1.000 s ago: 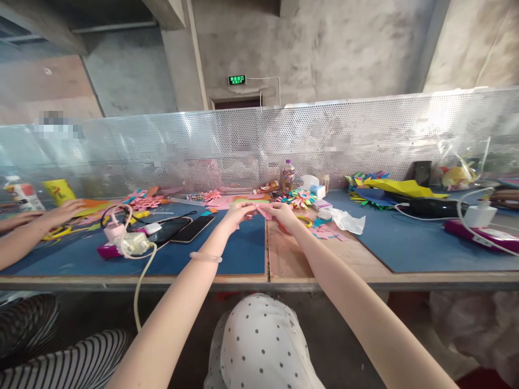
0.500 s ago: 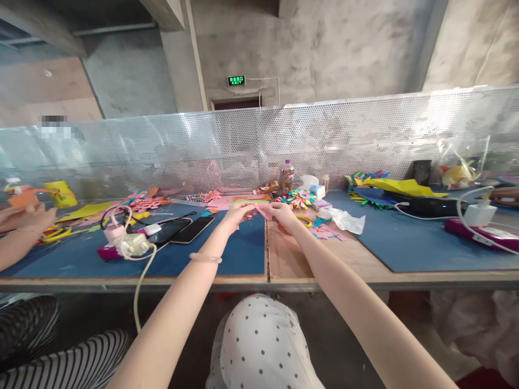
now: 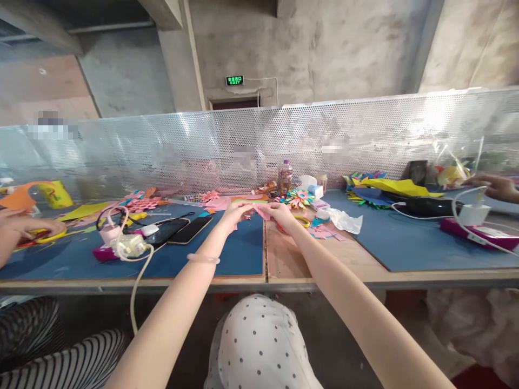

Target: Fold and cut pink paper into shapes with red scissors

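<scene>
A small piece of pink paper [image 3: 263, 210] is held between my two hands above the table, near the seam between the blue mat and bare wood. My left hand [image 3: 237, 212] pinches its left side, a bracelet on that wrist. On its right side the fingers of my right hand [image 3: 280, 211] are closed. Its exact folds are too small to make out. Beside my right hand lie yellow-and-orange-handled scissors [image 3: 303, 221] and pink paper scraps [image 3: 327, 233]. A multicoloured paper flower [image 3: 300, 199] sits just behind.
To the left are a phone [image 3: 190, 230] and a power strip [image 3: 106, 253] with cables. Behind stand a drink bottle [image 3: 286, 177] and a perforated metal screen [image 3: 162, 154]. Crumpled white plastic [image 3: 344, 220] lies right. Co-workers' hands [image 3: 30, 227] show at both sides.
My hands keep the pink paper in nearly the same place. The co-worker's hand at left has lowered to the scissors there; at right, another person's hand reaches further in.
</scene>
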Motion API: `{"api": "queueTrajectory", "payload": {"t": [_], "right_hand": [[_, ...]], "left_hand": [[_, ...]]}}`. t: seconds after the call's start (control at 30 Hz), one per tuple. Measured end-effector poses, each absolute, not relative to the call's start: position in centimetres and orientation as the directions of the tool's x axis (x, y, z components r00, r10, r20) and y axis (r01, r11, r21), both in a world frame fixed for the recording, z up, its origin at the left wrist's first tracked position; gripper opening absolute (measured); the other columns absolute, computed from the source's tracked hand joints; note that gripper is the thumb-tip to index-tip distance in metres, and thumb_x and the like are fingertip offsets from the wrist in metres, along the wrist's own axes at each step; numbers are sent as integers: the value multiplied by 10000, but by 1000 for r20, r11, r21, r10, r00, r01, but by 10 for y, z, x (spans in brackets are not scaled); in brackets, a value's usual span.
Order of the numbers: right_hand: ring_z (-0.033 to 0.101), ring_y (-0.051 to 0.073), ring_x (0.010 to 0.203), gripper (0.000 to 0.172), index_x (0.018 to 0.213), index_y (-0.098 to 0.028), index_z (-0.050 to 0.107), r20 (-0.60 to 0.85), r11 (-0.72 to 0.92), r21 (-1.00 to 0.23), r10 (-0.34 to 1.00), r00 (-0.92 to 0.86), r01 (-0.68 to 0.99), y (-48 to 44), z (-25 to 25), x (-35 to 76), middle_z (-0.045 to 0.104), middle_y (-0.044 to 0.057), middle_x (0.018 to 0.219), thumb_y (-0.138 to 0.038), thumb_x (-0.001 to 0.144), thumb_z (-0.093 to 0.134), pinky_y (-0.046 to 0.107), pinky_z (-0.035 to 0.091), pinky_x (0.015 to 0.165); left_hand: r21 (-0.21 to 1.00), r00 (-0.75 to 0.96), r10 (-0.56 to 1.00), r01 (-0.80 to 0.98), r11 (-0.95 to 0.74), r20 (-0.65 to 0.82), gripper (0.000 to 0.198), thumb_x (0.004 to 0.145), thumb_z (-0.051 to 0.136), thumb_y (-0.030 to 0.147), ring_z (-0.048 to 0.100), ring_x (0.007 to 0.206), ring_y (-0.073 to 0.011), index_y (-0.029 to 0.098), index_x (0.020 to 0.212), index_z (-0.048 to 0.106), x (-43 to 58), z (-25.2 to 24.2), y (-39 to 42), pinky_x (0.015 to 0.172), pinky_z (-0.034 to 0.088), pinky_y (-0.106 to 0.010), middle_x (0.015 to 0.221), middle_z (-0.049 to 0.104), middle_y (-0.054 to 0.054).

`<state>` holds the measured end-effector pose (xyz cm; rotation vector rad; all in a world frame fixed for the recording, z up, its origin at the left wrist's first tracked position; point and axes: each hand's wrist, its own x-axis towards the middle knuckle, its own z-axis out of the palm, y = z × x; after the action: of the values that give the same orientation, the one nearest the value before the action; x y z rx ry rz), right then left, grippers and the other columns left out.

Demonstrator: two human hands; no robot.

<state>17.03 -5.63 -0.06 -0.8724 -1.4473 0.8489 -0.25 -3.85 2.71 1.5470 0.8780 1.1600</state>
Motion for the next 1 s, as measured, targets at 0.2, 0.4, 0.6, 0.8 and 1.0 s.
{"api": "queueTrajectory", "payload": {"t": [0.2, 0.4, 0.6, 0.8, 1.0], "right_hand": [[519, 123, 617, 402, 733, -129, 697, 449, 451, -891, 893, -34, 55, -56, 0, 171, 615, 24, 656, -510, 610, 668, 234, 380, 571], [484, 115, 579, 411, 694, -128, 686, 449, 451, -886, 892, -48, 107, -55, 0, 170, 569, 6, 572, -524, 587, 684, 226, 341, 536], [421, 83, 541, 431, 664, -122, 667, 457, 462, -875, 887, -68, 142, -51, -2, 169, 531, -14, 550, -550, 625, 642, 208, 319, 521], [502, 90, 611, 478, 956, -153, 694, 410, 418, -908, 900, -147, 21, -54, 1, 166, 642, 35, 767, -523, 658, 645, 190, 365, 536], [529, 91, 585, 411, 882, -151, 710, 391, 389, -920, 907, -153, -49, -59, 3, 162, 662, 43, 727, -467, 619, 699, 193, 368, 518]], "left_hand": [[966, 279, 929, 28, -259, 241, 338, 584, 742, 365, 612, 727, -155, 138, 824, 672, -1, 28, -40, 629, 461, -260, 816, 666, -77], [952, 300, 919, 89, -294, 256, 342, 602, 726, 375, 611, 734, -155, 152, 854, 661, -3, 26, -37, 604, 449, -244, 829, 665, -75], [934, 316, 906, 125, -334, 281, 314, 600, 725, 388, 605, 716, -152, 159, 802, 652, -2, 25, -35, 601, 438, -245, 766, 658, -56], [939, 283, 911, 80, -335, 301, 334, 551, 752, 381, 594, 671, -152, 143, 765, 657, -2, 26, -34, 611, 442, -267, 725, 652, -53], [940, 277, 913, 80, -332, 299, 311, 565, 743, 378, 608, 736, -179, 151, 767, 676, 0, 28, -37, 626, 446, -272, 777, 670, -69]]}}
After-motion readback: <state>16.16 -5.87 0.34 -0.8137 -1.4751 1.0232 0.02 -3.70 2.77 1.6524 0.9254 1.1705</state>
